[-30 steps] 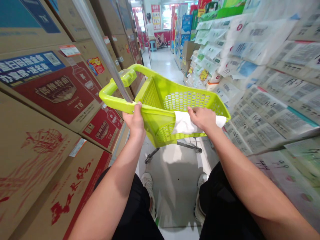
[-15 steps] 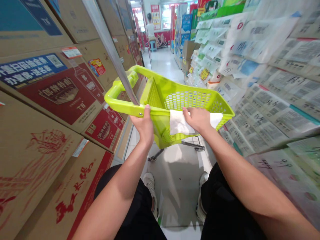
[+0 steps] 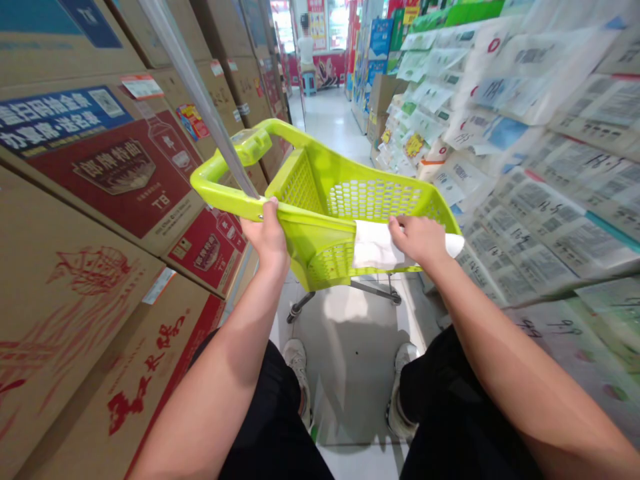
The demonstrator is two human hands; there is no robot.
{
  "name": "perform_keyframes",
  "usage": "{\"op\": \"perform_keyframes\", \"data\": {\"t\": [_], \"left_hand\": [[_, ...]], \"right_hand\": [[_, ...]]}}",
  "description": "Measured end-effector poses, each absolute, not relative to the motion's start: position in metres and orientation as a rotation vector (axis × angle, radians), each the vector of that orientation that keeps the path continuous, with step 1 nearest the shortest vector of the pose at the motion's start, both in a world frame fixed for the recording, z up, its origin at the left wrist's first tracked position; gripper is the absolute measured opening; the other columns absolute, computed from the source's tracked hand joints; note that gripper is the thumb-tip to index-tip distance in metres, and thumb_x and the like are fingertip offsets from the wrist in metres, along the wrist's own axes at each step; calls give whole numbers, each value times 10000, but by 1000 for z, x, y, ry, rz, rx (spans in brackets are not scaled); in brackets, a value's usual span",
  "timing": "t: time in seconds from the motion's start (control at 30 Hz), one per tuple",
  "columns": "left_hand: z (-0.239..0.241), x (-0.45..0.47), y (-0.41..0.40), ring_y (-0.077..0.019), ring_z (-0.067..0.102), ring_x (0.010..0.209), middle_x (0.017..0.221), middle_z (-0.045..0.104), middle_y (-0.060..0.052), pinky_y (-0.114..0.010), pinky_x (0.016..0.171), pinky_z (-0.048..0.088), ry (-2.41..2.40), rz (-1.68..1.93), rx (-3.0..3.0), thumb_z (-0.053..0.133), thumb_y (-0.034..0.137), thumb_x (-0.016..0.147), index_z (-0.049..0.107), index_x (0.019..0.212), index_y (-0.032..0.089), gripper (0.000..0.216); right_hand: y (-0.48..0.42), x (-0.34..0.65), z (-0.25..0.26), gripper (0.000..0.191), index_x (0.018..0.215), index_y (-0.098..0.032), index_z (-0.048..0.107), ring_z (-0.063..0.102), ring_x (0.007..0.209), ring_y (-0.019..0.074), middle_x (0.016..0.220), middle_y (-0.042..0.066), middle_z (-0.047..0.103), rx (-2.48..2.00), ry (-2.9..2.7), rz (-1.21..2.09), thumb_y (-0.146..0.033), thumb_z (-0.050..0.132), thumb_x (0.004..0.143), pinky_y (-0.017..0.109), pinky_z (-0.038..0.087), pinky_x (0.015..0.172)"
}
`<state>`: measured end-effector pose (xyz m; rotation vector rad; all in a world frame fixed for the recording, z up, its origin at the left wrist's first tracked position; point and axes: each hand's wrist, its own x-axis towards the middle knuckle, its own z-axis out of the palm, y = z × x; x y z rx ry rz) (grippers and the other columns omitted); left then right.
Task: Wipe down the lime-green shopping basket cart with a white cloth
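Observation:
A lime-green plastic shopping basket on a wheeled metal frame stands in front of me in a shop aisle. My left hand is closed on the basket's near left rim, beside a grey metal pole. My right hand is closed on a white cloth, pressing it over the basket's near right rim. The cloth drapes down the basket's outer wall and sticks out to the right of my hand. The basket's inside looks empty.
Stacked cardboard boxes with red labels wall the left side. Shelves of packaged goods line the right. The white tiled floor runs ahead; a person stands at the far end. My shoes sit below the basket.
The basket swung slightly right and back left. My right hand slid the cloth rightward along the rim. My left hand kept its grip.

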<state>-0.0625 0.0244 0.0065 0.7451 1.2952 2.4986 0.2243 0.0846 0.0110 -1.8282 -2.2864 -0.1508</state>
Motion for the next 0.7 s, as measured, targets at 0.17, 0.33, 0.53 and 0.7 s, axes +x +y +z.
{"op": "perform_keyframes", "data": {"t": [0.17, 0.33, 0.53, 0.7], "left_hand": [[1, -53, 19, -196, 703, 1042, 1111, 697, -58, -348, 995, 560, 1364, 2504, 742, 809, 517, 801, 563, 1123, 204, 512], [2, -30, 8, -197, 709, 1118, 1216, 702, -82, -348, 1064, 529, 1446, 2480, 785, 799, 460, 848, 546, 1192, 213, 493], [3, -15, 11, -193, 727, 1048, 1173, 719, -76, -330, 978, 567, 1368, 2460, 727, 812, 420, 842, 553, 1172, 213, 469], [6, -24, 14, -190, 726, 1039, 1151, 720, -68, -330, 964, 575, 1303, 2458, 764, 808, 464, 841, 576, 1139, 211, 455]], "right_hand": [[102, 259, 6, 651, 1146, -151, 828, 739, 1032, 364, 1076, 228, 788, -1985, -2231, -117, -515, 294, 1065, 369, 434, 754], [84, 211, 11, 629, 1143, -185, 816, 734, 981, 335, 1017, 184, 797, -1809, -2252, -137, -511, 284, 1071, 358, 408, 756], [41, 116, 25, 525, 1136, -205, 729, 686, 999, 263, 1106, 101, 788, -1279, -2274, -95, -428, 254, 1101, 338, 375, 828], [43, 121, 21, 593, 1124, -182, 705, 668, 988, 282, 1076, 132, 779, -1275, -2333, -153, -567, 254, 1098, 340, 372, 832]]}}
